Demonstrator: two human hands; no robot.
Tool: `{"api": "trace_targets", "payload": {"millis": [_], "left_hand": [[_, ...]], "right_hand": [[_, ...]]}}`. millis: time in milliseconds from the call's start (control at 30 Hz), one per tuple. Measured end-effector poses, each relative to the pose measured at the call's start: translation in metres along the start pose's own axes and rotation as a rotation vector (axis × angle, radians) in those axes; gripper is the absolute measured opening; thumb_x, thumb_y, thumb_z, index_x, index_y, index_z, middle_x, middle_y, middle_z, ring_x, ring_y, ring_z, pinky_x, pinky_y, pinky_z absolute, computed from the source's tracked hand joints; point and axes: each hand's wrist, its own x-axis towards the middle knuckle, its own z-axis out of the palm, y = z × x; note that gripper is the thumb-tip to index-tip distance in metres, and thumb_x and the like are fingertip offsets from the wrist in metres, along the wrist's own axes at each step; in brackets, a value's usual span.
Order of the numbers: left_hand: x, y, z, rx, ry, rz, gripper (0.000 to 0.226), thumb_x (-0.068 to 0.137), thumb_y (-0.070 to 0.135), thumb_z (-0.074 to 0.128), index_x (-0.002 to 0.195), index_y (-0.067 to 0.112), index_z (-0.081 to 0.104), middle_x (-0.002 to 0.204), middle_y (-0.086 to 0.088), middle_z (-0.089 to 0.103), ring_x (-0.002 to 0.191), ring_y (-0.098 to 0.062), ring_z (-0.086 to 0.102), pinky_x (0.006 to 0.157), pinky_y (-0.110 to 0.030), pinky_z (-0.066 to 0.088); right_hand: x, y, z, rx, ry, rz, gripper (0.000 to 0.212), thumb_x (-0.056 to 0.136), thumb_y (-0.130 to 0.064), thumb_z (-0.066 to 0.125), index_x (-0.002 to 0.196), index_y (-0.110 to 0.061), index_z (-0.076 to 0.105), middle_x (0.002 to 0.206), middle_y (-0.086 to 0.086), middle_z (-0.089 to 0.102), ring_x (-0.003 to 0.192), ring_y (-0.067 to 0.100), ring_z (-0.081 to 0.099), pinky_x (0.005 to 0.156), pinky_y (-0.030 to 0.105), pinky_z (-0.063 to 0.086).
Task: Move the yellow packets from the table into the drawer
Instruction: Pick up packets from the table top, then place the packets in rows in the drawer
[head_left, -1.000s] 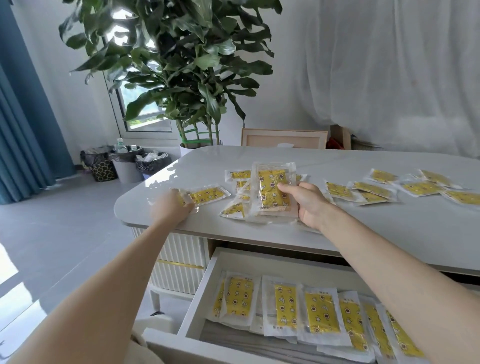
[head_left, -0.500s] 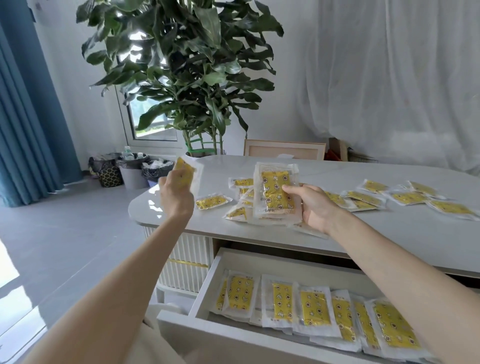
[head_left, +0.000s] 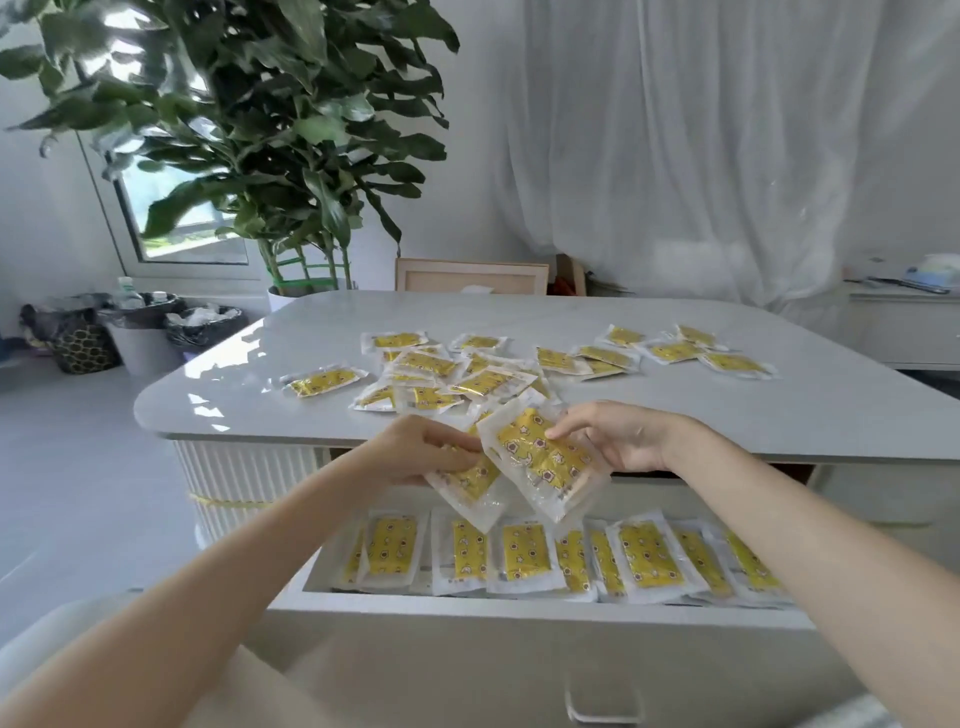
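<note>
Both hands meet above the open drawer (head_left: 519, 618), just in front of the table edge. My left hand (head_left: 415, 449) pinches one yellow packet (head_left: 470, 488) that hangs down and to the right. My right hand (head_left: 618, 439) grips a small stack of yellow packets (head_left: 543, 460), tilted and partly overlapping the left one. Several yellow packets in clear wrappers lie in a row inside the drawer (head_left: 524, 558). Many more lie scattered on the white table (head_left: 519, 322), in a heap near the middle (head_left: 441, 374) and a looser group at the right (head_left: 670, 351).
A large potted plant (head_left: 260, 130) stands behind the table's left corner. Bins with black liners (head_left: 156, 332) sit on the floor at the left. White curtains hang behind, and a low white cabinet (head_left: 904, 322) stands at the far right. The drawer's handle (head_left: 602, 701) faces me.
My left hand carried its packet from above the table's left corner down to the right. My right hand lowered its stack off the table. Both now meet over the drawer.
</note>
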Motion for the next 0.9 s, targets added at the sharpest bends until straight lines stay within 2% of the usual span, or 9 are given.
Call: {"api": "trace_targets", "payload": {"millis": [100, 167, 267, 433, 567, 700, 800, 833, 900], "left_hand": [[0.006, -0.009, 0.03, 0.034, -0.102, -0.061, 0.019, 0.082, 0.017, 0.072, 0.099, 0.025, 0.075, 0.085, 0.004, 0.065, 0.07, -0.006, 0.066, 0.06, -0.014, 0.053], [0.013, -0.014, 0.049, 0.084, -0.155, -0.088, 0.024, 0.084, 0.012, 0.069, 0.105, 0.022, 0.073, 0.074, 0.003, 0.055, 0.056, -0.003, 0.058, 0.054, -0.014, 0.051], [0.029, -0.02, 0.076, 0.032, -0.276, -0.165, 0.029, 0.084, 0.003, 0.065, 0.101, 0.025, 0.072, 0.104, -0.01, 0.065, 0.082, -0.015, 0.063, 0.082, -0.032, 0.058], [0.052, -0.008, 0.117, -0.048, -0.338, -0.246, 0.039, 0.088, -0.004, 0.058, 0.123, 0.014, 0.062, 0.103, -0.004, 0.065, 0.076, -0.009, 0.063, 0.065, -0.016, 0.053], [0.07, 0.007, 0.149, -0.089, -0.38, -0.317, 0.041, 0.09, -0.009, 0.053, 0.127, 0.009, 0.057, 0.09, -0.002, 0.062, 0.07, -0.009, 0.063, 0.059, -0.017, 0.055], [0.082, 0.017, 0.177, -0.104, -0.4, -0.358, 0.041, 0.088, -0.01, 0.054, 0.125, 0.009, 0.058, 0.094, -0.002, 0.061, 0.078, -0.013, 0.062, 0.082, -0.029, 0.053], [0.09, 0.015, 0.192, -0.011, -0.391, -0.334, 0.045, 0.088, -0.008, 0.055, 0.126, 0.015, 0.058, 0.107, -0.003, 0.062, 0.088, -0.013, 0.058, 0.085, -0.025, 0.051], [0.091, 0.013, 0.194, 0.029, -0.387, -0.322, 0.045, 0.088, -0.006, 0.056, 0.126, 0.017, 0.059, 0.094, 0.001, 0.054, 0.089, -0.011, 0.056, 0.085, -0.023, 0.05], [0.094, 0.006, 0.197, 0.073, -0.391, -0.316, 0.047, 0.086, -0.005, 0.058, 0.127, 0.019, 0.059, 0.117, 0.001, 0.062, 0.081, -0.008, 0.056, 0.083, -0.021, 0.05]], "right_hand": [[-0.011, 0.023, -0.016, -0.034, 0.063, 0.105, 0.012, 0.092, -0.007, 0.056, 0.082, -0.012, 0.062, 0.077, 0.003, 0.071, 0.053, 0.01, 0.066, 0.048, 0.023, 0.056], [-0.016, 0.039, -0.026, -0.036, 0.067, 0.174, 0.007, 0.091, -0.009, 0.057, 0.09, -0.01, 0.064, 0.087, 0.006, 0.072, 0.071, 0.017, 0.07, 0.067, 0.032, 0.06], [-0.026, 0.062, -0.047, -0.04, 0.095, 0.298, 0.015, 0.091, -0.01, 0.056, 0.104, -0.009, 0.064, 0.108, 0.011, 0.069, 0.095, 0.027, 0.067, 0.083, 0.04, 0.056], [-0.039, 0.096, -0.081, -0.056, 0.226, 0.423, 0.013, 0.093, -0.007, 0.052, 0.102, -0.011, 0.06, 0.12, 0.011, 0.067, 0.116, 0.029, 0.061, 0.101, 0.044, 0.045], [-0.041, 0.119, -0.104, -0.073, 0.429, 0.474, 0.013, 0.095, -0.002, 0.046, 0.095, -0.006, 0.058, 0.097, 0.012, 0.066, 0.084, 0.024, 0.066, 0.095, 0.043, 0.048], [-0.036, 0.134, -0.118, -0.225, 0.654, 0.465, 0.047, 0.094, 0.0, 0.049, 0.14, 0.002, 0.04, 0.15, 0.015, 0.036, 0.138, 0.029, 0.034, 0.115, 0.042, 0.025], [-0.028, 0.143, -0.126, -0.211, 0.716, 0.457, 0.051, 0.096, -0.001, 0.047, 0.145, 0.001, 0.033, 0.155, 0.015, 0.026, 0.144, 0.03, 0.023, 0.114, 0.042, 0.021], [-0.024, 0.145, -0.128, -0.203, 0.727, 0.468, 0.05, 0.096, -0.001, 0.047, 0.144, 0.002, 0.033, 0.154, 0.016, 0.028, 0.143, 0.03, 0.025, 0.114, 0.041, 0.022], [-0.018, 0.151, -0.131, -0.191, 0.749, 0.479, 0.048, 0.096, 0.0, 0.047, 0.142, 0.004, 0.036, 0.152, 0.017, 0.031, 0.14, 0.031, 0.031, 0.113, 0.04, 0.027]]}}
